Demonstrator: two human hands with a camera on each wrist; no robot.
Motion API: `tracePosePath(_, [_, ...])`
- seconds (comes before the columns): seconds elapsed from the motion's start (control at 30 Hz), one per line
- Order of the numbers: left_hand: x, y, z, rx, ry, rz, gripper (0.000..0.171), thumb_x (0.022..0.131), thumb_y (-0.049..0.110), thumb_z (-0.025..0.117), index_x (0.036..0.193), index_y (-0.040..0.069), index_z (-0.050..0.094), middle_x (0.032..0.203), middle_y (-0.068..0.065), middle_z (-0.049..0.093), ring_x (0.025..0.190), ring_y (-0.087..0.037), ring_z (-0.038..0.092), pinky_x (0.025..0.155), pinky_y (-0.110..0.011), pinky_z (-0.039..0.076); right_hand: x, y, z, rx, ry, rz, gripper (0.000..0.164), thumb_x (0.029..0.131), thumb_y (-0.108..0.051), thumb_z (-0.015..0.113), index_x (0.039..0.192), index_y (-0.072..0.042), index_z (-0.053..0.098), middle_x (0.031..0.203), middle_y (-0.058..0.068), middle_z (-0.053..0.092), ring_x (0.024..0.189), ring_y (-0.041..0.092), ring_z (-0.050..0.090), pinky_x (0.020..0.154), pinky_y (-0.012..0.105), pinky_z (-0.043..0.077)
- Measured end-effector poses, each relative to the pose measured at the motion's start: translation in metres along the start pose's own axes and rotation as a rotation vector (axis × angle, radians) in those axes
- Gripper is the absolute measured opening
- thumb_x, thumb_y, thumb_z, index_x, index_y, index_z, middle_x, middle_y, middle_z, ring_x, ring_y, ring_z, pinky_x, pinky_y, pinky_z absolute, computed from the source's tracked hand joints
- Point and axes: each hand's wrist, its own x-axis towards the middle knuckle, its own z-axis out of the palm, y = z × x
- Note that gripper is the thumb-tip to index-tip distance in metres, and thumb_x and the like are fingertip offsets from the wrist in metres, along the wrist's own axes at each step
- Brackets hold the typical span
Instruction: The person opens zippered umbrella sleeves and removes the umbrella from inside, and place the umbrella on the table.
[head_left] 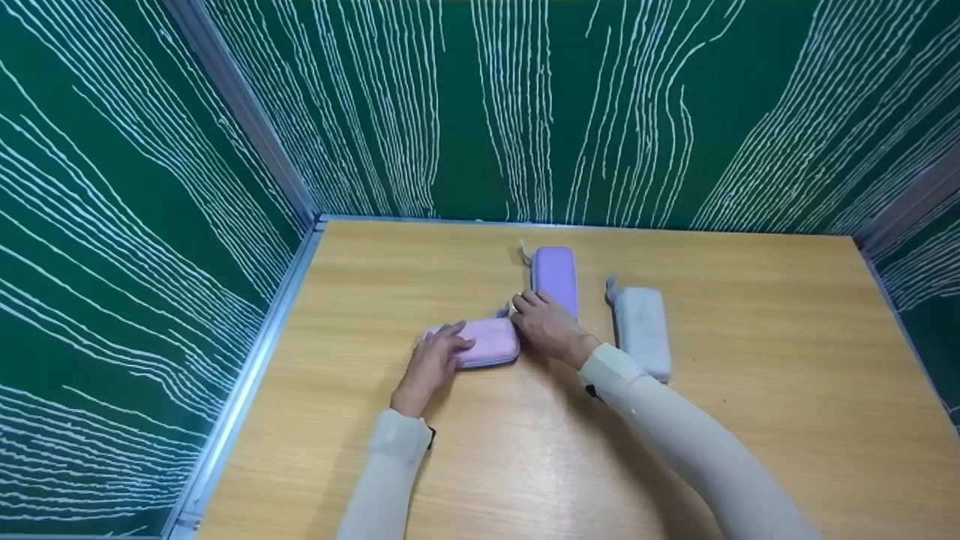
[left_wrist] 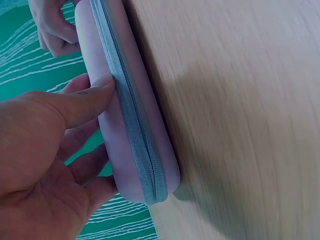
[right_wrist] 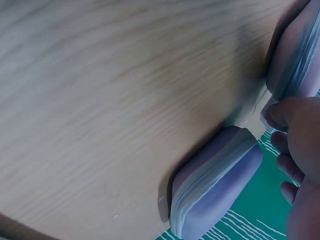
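Observation:
A pink zipped pencil case lies flat on the table. My left hand grips its left end, thumb against the zip side and fingers over the far side, as the left wrist view shows. At the opposite end, my right hand pinches a small pale grey tab between thumb and finger. The grey zip looks closed along the side facing me. Just behind the right hand lies a purple pencil case, partly covered by that hand in the head view.
A light grey pencil case lies right of the purple one, near the right forearm. Green panels with white wavy lines stand behind and beside the wooden table. A metal rail runs along its left edge.

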Motion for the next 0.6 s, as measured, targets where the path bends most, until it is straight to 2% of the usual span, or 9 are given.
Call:
tracePosePath(0.13, [0.000, 0.000, 0.002, -0.007, 0.003, -0.005, 0.032, 0.092, -0.008, 0.071, 0.121, 0.004, 0.076, 0.153, -0.017, 0.058, 0.142, -0.042, 0.053, 0.124, -0.063, 0.028, -0.003, 0.000, 0.000, -0.017, -0.003, -0.006, 0.027, 0.099, -0.009, 0.071, 0.126, -0.007, 0.074, 0.134, 0.015, 0.063, 0.124, 0.032, 0.056, 0.107, 0.045, 0.048])
tracePosePath(0.4, [0.005, 0.001, 0.001, -0.008, -0.041, -0.049, 0.033, 0.092, -0.009, 0.071, 0.122, 0.003, 0.077, 0.153, -0.015, 0.058, 0.142, -0.042, 0.053, 0.125, -0.061, 0.028, -0.009, -0.002, 0.004, -0.034, 0.099, -0.032, 0.017, 0.098, -0.006, 0.070, 0.114, -0.006, 0.076, 0.124, 0.014, 0.067, 0.114, 0.030, 0.058, 0.099, 0.040, 0.049])
tracePosePath(0.6, [0.005, 0.001, 0.002, 0.005, -0.049, -0.068, 0.034, 0.092, -0.008, 0.072, 0.123, 0.005, 0.077, 0.154, -0.014, 0.057, 0.143, -0.041, 0.052, 0.126, -0.059, 0.028, -0.017, -0.006, 0.001, -0.049, 0.063, -0.048, 0.019, 0.099, -0.008, 0.071, 0.118, -0.006, 0.074, 0.124, 0.014, 0.068, 0.112, 0.030, 0.059, 0.098, 0.040, 0.050])
